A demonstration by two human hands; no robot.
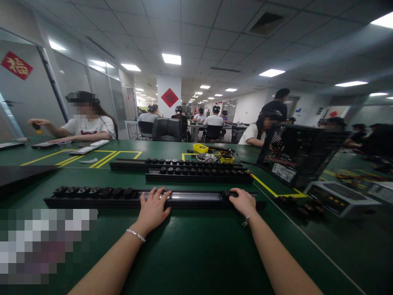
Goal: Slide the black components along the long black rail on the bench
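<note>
A long black rail (196, 198) lies across the green table in front of me, with several black round sockets seated along its left part. My left hand (152, 208) rests flat on the rail near its middle, fingers spread. My right hand (243, 201) sits at the rail's right end, fingers curled on a black socket piece (227, 194) there. Two more black rails with sockets, one (199, 175) and another (172, 164), lie farther back.
A black open computer case (297, 153) stands at the right, a flat grey unit (340, 197) beside it. A yellow bin (200, 148) and metal bowl (206, 157) sit behind the rails. Loose black parts (302, 207) lie at the right. A person (86, 123) works at left; others sit beyond.
</note>
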